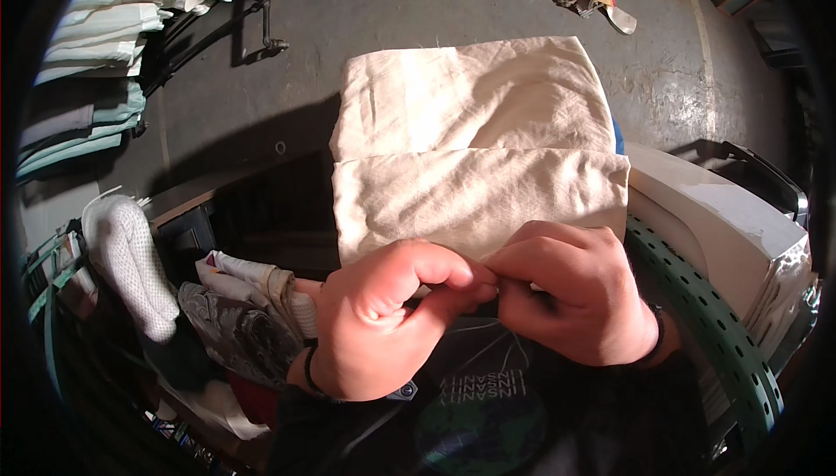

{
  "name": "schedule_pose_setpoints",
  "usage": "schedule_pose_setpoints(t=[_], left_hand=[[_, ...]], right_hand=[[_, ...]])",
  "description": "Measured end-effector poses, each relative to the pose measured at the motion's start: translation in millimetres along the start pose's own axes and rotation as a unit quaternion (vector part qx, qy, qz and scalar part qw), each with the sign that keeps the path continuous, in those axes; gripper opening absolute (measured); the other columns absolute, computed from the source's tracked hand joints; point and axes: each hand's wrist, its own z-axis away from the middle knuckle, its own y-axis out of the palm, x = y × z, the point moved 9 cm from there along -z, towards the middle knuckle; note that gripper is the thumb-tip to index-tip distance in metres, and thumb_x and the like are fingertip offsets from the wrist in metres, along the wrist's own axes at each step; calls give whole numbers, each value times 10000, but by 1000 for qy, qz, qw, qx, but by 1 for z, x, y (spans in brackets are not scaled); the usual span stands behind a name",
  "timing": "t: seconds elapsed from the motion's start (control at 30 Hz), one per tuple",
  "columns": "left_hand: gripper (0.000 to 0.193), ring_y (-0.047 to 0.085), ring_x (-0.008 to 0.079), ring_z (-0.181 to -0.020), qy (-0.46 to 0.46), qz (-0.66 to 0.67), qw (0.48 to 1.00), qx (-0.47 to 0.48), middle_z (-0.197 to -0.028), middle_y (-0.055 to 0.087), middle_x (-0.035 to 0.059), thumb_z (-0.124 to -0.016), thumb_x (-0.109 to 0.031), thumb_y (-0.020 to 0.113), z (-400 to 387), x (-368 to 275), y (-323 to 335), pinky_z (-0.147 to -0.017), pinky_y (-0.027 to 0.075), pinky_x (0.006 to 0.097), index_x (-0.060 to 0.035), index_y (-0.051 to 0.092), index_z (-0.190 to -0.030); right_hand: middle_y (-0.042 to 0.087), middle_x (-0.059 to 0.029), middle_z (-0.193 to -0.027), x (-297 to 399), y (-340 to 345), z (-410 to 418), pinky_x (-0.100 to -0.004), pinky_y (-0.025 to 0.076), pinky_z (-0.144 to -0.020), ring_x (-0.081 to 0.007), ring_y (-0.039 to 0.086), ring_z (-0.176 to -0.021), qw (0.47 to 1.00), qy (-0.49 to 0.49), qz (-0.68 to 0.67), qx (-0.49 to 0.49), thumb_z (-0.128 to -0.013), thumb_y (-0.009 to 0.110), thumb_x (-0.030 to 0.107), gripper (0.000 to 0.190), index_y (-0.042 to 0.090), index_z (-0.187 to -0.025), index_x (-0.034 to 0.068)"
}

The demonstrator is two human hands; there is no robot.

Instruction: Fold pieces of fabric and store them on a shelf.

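Note:
A cream fabric piece (483, 110), creased and with a horizontal fold or edge across its middle, lies spread out in front of me. Both hands meet at its near edge. My left hand (398, 313) has its thumb and index finger pinched together, touching the fingertips of my right hand (568, 293). The right thumb and index finger are pinched as well. What lies between the fingertips is too small or too hidden to tell. A thin pale thread (480, 327) runs below the hands over my dark top.
A green perforated metal bar (702, 306) and a white box-like surface (725, 208) stand at the right. Folded textiles (241, 319) and a white knitted cloth (134, 260) are at the lower left. Hanging fabrics (104, 38) on a dark rack fill the upper left.

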Motion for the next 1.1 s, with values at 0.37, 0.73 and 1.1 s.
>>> schedule_pose_setpoints(t=[0.37, 0.73, 1.1], left_hand=[[214, 758, 177, -843, -4, -165, 986, 37, -892, 773, 109, -841, 162, 763, -2, -5, 9, -758, 615, 309, 7, 655, -941], [321, 697, 225, -837, -64, 504, 847, 156, -1068, 682, 205, -898, 188, 685, -8, 9, 7, -714, 594, 335, -50, 549, -1067], [290, 686, 225, -793, -81, 577, 790, 192, -1038, 673, 179, -932, 136, 683, -6, 14, 12, -684, 561, 348, -87, 543, -1057]], right_hand=[[572, -49, -707, 2, 4, -3, -401, 518, -534, -255, 630, -601, 993, -61, 98, 20, -745, 759, 68, 163, 609, -805, 96], [676, 15, -856, -46, -47, 9, -224, 475, -712, -42, 584, -779, 963, 202, -70, -161, -908, 643, -47, 120, 713, -988, 8], [636, -75, -770, -178, -46, 30, -292, 487, -666, -124, 584, -698, 943, 302, 13, -138, -1004, 634, 162, 182, 691, -1003, -11]])
